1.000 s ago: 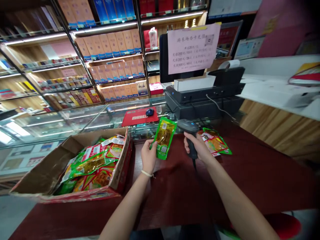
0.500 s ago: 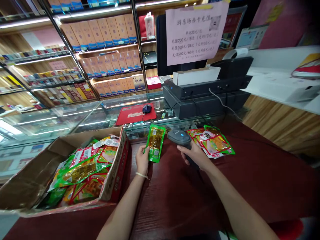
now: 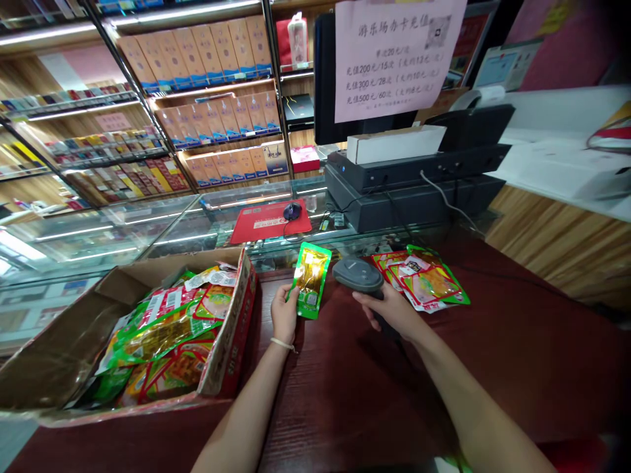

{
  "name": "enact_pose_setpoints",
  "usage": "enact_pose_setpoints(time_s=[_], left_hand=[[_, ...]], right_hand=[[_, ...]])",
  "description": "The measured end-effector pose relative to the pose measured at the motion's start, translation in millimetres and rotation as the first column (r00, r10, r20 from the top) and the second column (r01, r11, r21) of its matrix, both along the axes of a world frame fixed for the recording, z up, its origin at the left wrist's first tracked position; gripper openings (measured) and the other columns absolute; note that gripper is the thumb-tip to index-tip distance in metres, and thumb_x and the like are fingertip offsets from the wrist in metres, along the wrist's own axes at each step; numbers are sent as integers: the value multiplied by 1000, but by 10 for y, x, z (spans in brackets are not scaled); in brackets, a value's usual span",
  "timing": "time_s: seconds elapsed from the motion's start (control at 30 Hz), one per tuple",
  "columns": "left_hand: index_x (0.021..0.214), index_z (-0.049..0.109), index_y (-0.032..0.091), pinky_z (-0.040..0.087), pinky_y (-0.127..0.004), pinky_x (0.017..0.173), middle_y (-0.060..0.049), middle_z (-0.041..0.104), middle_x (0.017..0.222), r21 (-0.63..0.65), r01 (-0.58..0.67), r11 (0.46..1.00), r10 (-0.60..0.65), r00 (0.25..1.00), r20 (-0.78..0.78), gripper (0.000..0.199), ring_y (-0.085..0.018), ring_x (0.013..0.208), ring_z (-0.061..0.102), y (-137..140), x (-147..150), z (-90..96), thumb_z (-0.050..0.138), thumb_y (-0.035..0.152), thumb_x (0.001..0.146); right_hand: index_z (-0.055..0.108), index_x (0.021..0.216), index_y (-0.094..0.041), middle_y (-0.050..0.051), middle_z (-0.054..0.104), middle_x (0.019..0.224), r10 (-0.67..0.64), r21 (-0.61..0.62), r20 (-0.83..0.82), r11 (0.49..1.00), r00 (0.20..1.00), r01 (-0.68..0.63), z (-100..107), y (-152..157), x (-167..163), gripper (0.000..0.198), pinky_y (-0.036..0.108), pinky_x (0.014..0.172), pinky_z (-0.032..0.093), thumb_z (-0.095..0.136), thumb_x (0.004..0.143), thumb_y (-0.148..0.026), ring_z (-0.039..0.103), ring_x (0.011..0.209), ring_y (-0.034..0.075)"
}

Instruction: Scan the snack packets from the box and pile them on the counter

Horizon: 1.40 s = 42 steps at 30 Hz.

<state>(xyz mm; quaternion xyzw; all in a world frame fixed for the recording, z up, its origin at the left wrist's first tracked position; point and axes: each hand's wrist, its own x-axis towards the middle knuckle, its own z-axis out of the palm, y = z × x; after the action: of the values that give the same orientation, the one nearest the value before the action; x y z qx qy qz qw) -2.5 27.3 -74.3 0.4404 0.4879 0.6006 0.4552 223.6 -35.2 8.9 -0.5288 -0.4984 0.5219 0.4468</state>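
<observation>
My left hand is closed on the lower left edge of a green-edged snack packet, holding it up with its golden see-through middle facing me. Wrapped round the handle of a dark grey barcode scanner is my right hand; the scanner's head points left at the packet, a small gap apart. Just beyond my right hand, a small pile of red and green snack packets lies on the dark red table. To the left stands an open cardboard box holding several more packets.
A red mouse mat with a computer mouse lies on the glass counter. Behind my right hand stand a black cash drawer, a receipt printer and a monitor with a pink paper sign. Stocked shelves line the back.
The packet has turned slightly and its middle shines brighter. A blue light on top of the scanner no longer shows. The view has shifted a little; both hands keep their grips.
</observation>
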Motion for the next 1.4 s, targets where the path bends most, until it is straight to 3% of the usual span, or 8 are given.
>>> enact_pose_setpoints(time_s=[0.3,0.5,0.77,0.9,1.03,1.17,1.23,1.4], left_hand=[[91,64,16,46,-22,61,-2,67,82,5,-19,1000,19,1000,-15,32,-13,68,61,7,-20,-17,70,43,74],[93,66,20,46,-24,70,-2,69,89,145,86,986,-40,955,-295,25,-17,81,62,-19,141,197,63,41,81],[99,67,26,44,-28,76,-3,73,93,257,322,911,-69,735,-675,21,-21,85,66,76,1175,616,51,35,90],[100,68,28,45,-29,75,-4,73,93,199,465,863,-194,667,-719,21,-23,85,67,62,1882,550,50,32,91],[106,69,27,47,-32,81,-7,73,100,131,599,790,-308,571,-761,26,-24,93,67,23,2437,458,47,33,92],[105,72,24,42,-37,100,-10,69,118,77,771,632,-395,406,-824,33,-26,116,60,50,2685,395,44,37,94],[105,73,21,36,-42,108,-12,65,126,55,793,607,-402,366,-839,34,-27,125,53,77,2691,367,44,36,94],[109,70,19,42,-36,105,-10,68,119,119,711,694,-378,499,-780,29,-23,116,60,76,2440,437,48,24,91]], right_hand=[[48,95,-24,-10,53,49,-42,57,-124,997,991,50,133,-12,61,39,19,31,36,70,76,-51,46,32,10],[45,90,-26,-10,53,52,-282,142,-291,933,914,332,346,-30,423,35,19,33,37,67,79,-52,46,35,10],[43,77,-26,-8,50,49,-476,234,-451,753,755,615,535,-239,1137,37,22,32,38,69,77,-52,45,34,10],[45,74,-24,-7,52,50,-531,233,-515,669,673,706,533,-332,1373,37,22,32,38,69,76,-52,47,35,10],[47,70,-23,-6,52,50,-543,217,-567,628,620,748,475,-386,1565,34,22,33,40,68,78,-49,47,35,9],[48,69,-23,-6,52,50,-554,207,-594,595,583,777,444,-424,1669,34,22,33,42,68,78,-48,49,36,10],[47,70,-23,-6,52,50,-561,207,-586,594,584,778,449,-433,1672,34,22,33,41,67,78,-49,48,35,10],[48,73,-23,-6,53,49,-542,212,-575,625,613,751,464,-404,1596,32,22,32,41,69,77,-48,50,36,11]])
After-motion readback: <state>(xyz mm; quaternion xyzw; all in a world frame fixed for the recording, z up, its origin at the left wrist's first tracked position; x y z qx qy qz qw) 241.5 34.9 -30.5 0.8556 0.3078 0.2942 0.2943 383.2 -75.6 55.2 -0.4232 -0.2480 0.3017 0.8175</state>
